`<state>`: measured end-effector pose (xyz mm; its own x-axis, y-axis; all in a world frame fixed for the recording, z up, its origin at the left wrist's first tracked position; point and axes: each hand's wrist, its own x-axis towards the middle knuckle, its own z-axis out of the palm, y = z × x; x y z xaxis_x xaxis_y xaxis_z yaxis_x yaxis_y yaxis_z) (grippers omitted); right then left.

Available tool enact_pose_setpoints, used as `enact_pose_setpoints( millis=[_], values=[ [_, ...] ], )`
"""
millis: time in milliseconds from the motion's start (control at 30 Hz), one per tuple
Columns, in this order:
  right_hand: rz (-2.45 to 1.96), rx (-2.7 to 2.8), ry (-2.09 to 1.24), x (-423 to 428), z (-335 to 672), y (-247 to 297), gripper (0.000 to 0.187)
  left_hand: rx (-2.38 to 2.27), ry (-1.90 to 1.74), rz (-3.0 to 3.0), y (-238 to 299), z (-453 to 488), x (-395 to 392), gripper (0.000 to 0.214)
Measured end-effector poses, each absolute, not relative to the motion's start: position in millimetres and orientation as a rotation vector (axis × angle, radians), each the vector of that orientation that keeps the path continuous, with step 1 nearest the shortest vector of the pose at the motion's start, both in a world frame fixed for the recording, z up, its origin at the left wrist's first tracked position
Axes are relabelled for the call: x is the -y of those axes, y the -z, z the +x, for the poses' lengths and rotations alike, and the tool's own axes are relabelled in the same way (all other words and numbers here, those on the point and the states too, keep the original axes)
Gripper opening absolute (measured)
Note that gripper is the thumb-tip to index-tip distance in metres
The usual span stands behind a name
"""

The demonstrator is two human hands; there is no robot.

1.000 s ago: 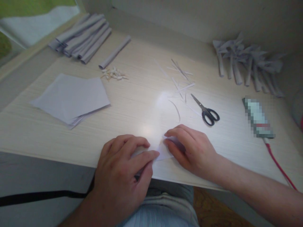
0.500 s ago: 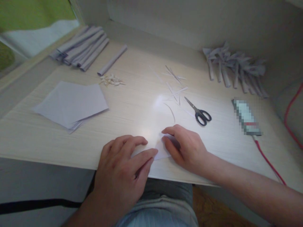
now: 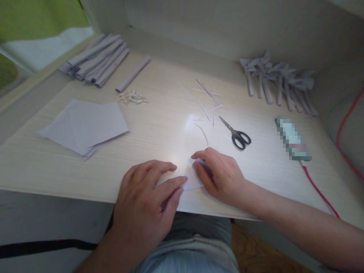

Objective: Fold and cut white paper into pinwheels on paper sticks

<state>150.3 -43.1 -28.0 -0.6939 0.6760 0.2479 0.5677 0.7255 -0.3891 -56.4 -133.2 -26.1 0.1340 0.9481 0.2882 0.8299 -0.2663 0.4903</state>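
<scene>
A small sheet of white paper (image 3: 192, 181) lies near the front edge of the table, partly hidden under both hands. My left hand (image 3: 149, 193) rests on its left part, fingers spread, with the index fingertip pressing the paper. On the right side, my right hand (image 3: 217, 172) is curled over the sheet, its thumb and index finger close together at the paper's upper edge. Its other fingers are hidden. Beyond the right hand lie black-handled scissors (image 3: 239, 137) and several thin paper strips (image 3: 207, 112).
At left are stacked paper sheets (image 3: 96, 123), small white-tipped pieces (image 3: 133, 97), one paper tube (image 3: 133, 74) and a pile of tubes (image 3: 98, 60). Several paper pinwheel-like pieces (image 3: 280, 77) stand at the back right. A phone (image 3: 292, 140) with a red cable (image 3: 318, 189) lies at right.
The whole view has shifted slightly. Both hands keep nearly the same pose on the paper; nothing else has visibly moved.
</scene>
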Motion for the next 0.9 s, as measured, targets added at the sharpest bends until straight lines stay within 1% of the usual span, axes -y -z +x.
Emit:
enact_pose_setpoints(
  millis=[533, 633, 733, 800, 867, 900],
  values=[
    [-1.010, 2.572, -0.402, 43, 148, 28, 0.021, -1.751, -0.825, 2.192, 26, -56, 132, 0.025],
    [-1.021, 2.560, -0.329, 43, 147, 24, 0.019, -1.765, -0.817, 2.186, 26, -56, 132, 0.024],
    [-0.990, 2.537, -0.171, 54, 150, 11, 0.017, -1.772, -0.810, 2.186, 25, -56, 133, 0.023],
    [-0.996, 2.526, -0.133, 70, 154, 3, 0.022, -1.771, -0.806, 2.185, 25, -56, 133, 0.023],
    [-0.978, 2.567, -0.232, 92, 158, -1, 0.029, -1.768, -0.801, 2.182, 25, -55, 133, 0.022],
    [-0.975, 2.592, -0.292, 103, 159, 0, 0.036, -1.768, -0.800, 2.182, 25, -55, 133, 0.022]
  ],
)
